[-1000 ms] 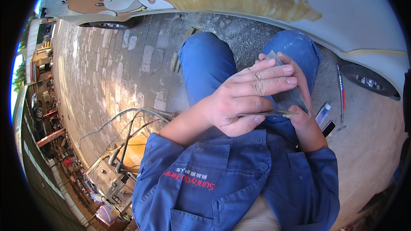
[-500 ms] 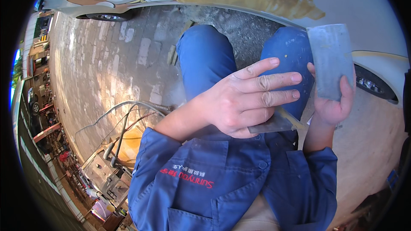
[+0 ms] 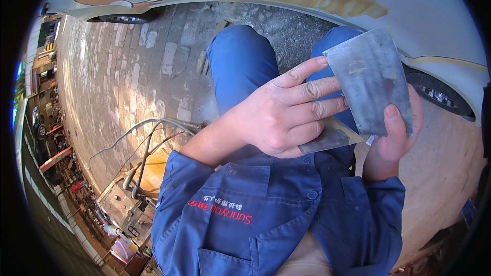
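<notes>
Head view, left hand [image 3: 280, 117] gripping thin dark yellow-smeared plate [image 3: 330, 138], right hand [image 3: 398, 142] gripping smudged, metallic-grey rectangular sheet [image 3: 369, 74]

"Where does the daylight land?"
"Warm and bright on the paving [image 3: 115, 87] at left; the ground [image 3: 295, 36] by the vehicle [image 3: 424, 25] is dimmer."
"Any glare?"
"A soft bluish sheen on the upper plate [image 3: 365, 69]. The lower plate [image 3: 332, 138], under the fingers of the left hand [image 3: 281, 112], looks darker."
"Sharp?"
"That hand and the right hand [image 3: 401, 135] are clear; the clutter [image 3: 76, 186] at far left is small and soft."
"Distortion?"
"Strong: the vehicle's lower edge bows, and blackness rings the rounded view."
</notes>
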Demonstrator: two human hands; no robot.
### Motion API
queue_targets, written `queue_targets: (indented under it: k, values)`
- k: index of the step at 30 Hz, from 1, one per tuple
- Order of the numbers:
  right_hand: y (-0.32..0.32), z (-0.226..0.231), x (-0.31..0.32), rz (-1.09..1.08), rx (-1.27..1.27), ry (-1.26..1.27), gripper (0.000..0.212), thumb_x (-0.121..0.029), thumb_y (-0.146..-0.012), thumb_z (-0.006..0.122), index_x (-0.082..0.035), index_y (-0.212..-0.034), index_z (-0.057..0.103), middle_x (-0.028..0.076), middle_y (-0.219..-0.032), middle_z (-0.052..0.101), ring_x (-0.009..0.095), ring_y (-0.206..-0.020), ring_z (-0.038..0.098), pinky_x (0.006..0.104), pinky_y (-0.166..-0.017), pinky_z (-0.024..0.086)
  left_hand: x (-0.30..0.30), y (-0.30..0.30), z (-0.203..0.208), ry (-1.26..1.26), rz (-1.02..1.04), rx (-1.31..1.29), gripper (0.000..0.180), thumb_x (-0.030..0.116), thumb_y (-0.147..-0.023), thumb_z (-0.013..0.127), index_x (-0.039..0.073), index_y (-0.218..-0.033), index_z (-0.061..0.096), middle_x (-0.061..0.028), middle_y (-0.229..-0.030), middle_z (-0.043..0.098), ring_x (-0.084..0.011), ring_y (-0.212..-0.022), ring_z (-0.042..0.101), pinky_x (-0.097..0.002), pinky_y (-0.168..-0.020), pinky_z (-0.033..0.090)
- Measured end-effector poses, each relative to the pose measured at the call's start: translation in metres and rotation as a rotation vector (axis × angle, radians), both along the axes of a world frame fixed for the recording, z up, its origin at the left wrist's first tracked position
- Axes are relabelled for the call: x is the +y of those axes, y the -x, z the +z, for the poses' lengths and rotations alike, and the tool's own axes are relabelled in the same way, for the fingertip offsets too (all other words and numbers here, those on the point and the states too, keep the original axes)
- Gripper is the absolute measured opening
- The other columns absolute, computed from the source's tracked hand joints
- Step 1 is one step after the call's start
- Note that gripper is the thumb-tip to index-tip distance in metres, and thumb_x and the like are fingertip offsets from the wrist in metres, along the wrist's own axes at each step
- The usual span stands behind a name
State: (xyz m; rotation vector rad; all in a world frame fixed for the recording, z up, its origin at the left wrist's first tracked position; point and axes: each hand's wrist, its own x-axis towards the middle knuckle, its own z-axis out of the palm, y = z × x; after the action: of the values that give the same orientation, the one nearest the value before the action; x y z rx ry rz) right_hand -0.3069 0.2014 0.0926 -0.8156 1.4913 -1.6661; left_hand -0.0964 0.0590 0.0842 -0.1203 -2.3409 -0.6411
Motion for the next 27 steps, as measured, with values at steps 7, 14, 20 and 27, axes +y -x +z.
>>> queue_targets:
  k: [7,14,20,27]
  values:
    - [0.001,0.001,-0.003,0.064,0.018,0.031,0.049,-0.019,-0.088,0.071,0.009,-0.127,0.062,0.011,-0.115,0.070,0.017,-0.105,0.064,0.0311,-0.096,0.049,0.001,0.000,-0.004,-0.025,-0.031,0.001,0.027,0.025,-0.067,0.067,-0.001,-0.070,0.063,-0.0245,-0.116,0.072,-0.0474,-0.126,0.062,-0.0696,-0.115,0.034]
    - [0.009,-0.003,-0.005,0.120,-0.059,-0.005,0.057,-0.022,-0.085,0.072,0.011,-0.130,0.059,0.014,-0.119,0.069,0.020,-0.108,0.065,0.0323,-0.097,0.049,0.000,0.001,-0.003,-0.044,-0.051,0.005,0.026,0.024,-0.072,0.068,-0.002,-0.070,0.063,-0.0250,-0.115,0.071,-0.0484,-0.125,0.062,-0.0699,-0.115,0.034]
    - [0.033,-0.038,-0.011,-0.099,-0.185,0.251,0.052,-0.014,-0.090,0.065,0.011,-0.134,0.056,0.020,-0.127,0.067,0.028,-0.114,0.066,0.0391,-0.099,0.052,-0.006,-0.003,0.000,-0.026,-0.051,-0.072,0.020,0.017,-0.073,0.067,-0.001,-0.070,0.060,-0.0259,-0.125,0.069,-0.0484,-0.134,0.056,-0.0686,-0.117,0.032]
    - [0.087,-0.137,-0.006,-0.270,1.323,-0.181,0.036,-0.008,-0.100,0.052,0.015,-0.128,0.056,0.034,-0.116,0.062,0.050,-0.104,0.061,0.0511,-0.095,0.048,-0.013,-0.010,0.008,-0.114,-0.031,-0.053,0.012,0.010,-0.072,0.063,0.000,-0.074,0.058,-0.0245,-0.135,0.065,-0.0455,-0.139,0.052,-0.0642,-0.119,0.032]
